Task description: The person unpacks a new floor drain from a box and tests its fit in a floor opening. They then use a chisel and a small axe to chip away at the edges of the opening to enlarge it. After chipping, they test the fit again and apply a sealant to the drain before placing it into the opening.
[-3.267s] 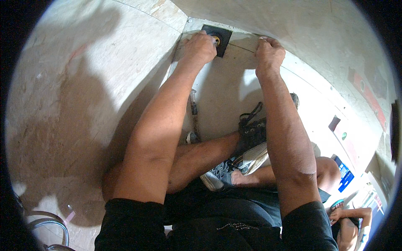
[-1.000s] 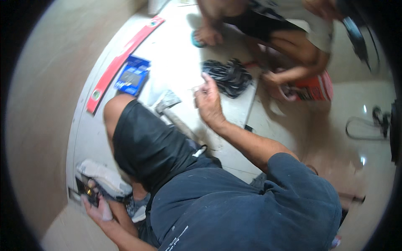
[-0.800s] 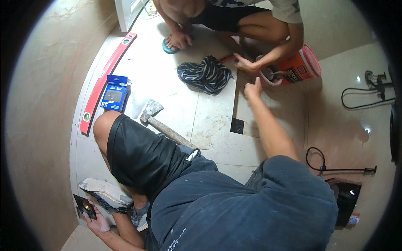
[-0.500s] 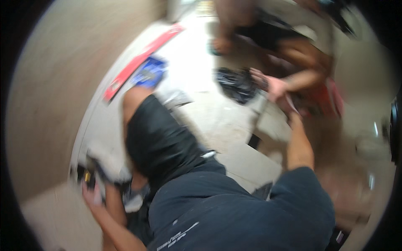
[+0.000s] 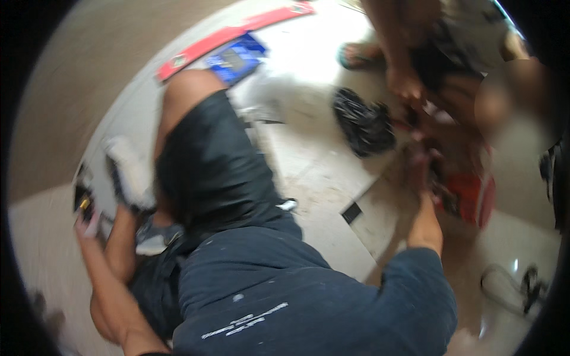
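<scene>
My left hand (image 5: 89, 226), far out to the left, is closed round a small black thing with a yellow part (image 5: 85, 204); blur hides its exact kind. On the right my arm stretches forward, and my right hand (image 5: 419, 169) is beside a red container (image 5: 475, 193), apparently a bag or bucket with things in it. Motion smears its fingers, so I cannot tell whether they grip anything. Just beyond, a co-worker's hand (image 5: 407, 86) reaches down close to mine. A black plastic bag (image 5: 362, 121) lies on the floor left of these hands.
A long red level (image 5: 231, 37) lies along the wall, with a blue packet (image 5: 237, 59) beside it. My bent knee (image 5: 193, 89) rises nearby. A small black square (image 5: 352, 213) sits on the floor tiles. At the lower right lies a dark cable (image 5: 528, 288).
The view has shifted, so the floor things appear moved. My right hand is now lower, nearer the red container. The co-worker's arm reaches down from above. My left hand keeps the black-and-yellow thing.
</scene>
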Tool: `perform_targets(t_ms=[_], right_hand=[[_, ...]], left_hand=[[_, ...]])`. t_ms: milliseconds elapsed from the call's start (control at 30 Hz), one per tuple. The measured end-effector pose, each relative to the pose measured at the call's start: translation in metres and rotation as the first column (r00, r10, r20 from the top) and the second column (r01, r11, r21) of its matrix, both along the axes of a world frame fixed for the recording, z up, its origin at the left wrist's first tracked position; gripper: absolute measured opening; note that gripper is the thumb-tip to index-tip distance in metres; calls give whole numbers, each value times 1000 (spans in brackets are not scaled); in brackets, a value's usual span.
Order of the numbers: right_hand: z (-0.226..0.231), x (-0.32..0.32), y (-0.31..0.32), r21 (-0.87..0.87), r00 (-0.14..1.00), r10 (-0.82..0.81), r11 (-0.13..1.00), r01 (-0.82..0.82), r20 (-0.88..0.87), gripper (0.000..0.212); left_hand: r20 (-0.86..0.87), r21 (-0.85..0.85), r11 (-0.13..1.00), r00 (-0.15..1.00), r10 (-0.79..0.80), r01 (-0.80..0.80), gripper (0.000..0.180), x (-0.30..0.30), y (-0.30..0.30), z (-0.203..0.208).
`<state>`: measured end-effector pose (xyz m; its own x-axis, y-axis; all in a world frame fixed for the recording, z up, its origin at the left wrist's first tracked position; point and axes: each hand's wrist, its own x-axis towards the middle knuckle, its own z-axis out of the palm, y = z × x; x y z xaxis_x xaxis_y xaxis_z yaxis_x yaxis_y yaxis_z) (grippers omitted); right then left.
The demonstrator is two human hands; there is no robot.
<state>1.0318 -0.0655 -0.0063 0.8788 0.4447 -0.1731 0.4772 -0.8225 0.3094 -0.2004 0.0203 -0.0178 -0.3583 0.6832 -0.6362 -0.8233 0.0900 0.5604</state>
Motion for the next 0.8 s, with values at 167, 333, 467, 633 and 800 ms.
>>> perform_targets(t_ms=[167, 333, 467, 633, 800], right_hand=[[3, -4, -4, -235, 997, 24, 972, -5, 79, 57], [-24, 50, -53, -155, 945, 78, 987, -30, 319, 59], [-28, -28, 8, -118, 994, 50, 992, -39, 93, 60], [-42, -55, -17, 102, 884, 323, 921, -375, 337, 39], [-55, -141, -28, 672, 834, -229, 710, -210, 502, 31]], left_hand=[[-236, -108, 963, 948, 215, -245, 59, 18, 20, 49], [-183, -42, 995, 980, 83, -92, 58, 0, 71, 13], [-226, 6, 994, 968, 111, -112, 55, 0, 66, 30], [-198, -18, 999, 980, 25, -29, 55, 5, 68, 10], [-203, -13, 1000, 979, -9, 6, 55, -13, 46, 18]])
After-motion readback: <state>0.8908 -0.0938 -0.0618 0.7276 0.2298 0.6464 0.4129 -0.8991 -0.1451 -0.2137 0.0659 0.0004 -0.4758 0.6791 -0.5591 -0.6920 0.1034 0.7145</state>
